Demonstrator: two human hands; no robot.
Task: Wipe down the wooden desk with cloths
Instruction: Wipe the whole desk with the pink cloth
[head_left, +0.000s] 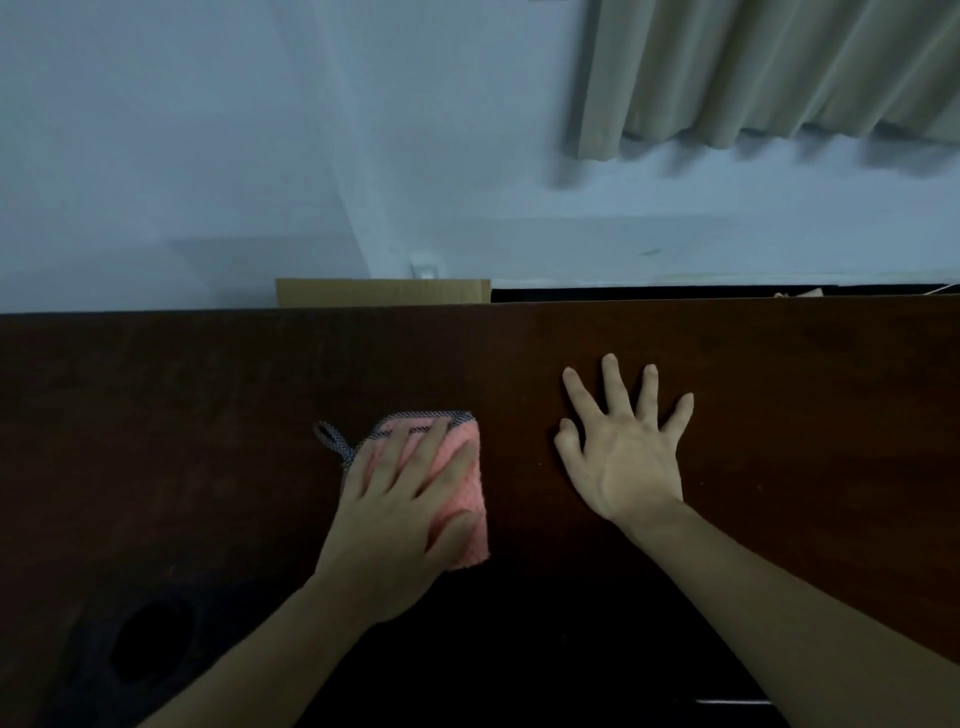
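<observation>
My left hand (400, 499), fingers flat, presses pink cloth (457, 488) onto desk (182, 415) for wiping; right hand (623, 447), fingers splayed wide, braces on wood.

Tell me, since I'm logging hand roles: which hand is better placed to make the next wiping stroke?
Left. The left hand already presses flat on the pink cloth on the desk. The right hand rests spread on bare wood, touching no cloth.
</observation>
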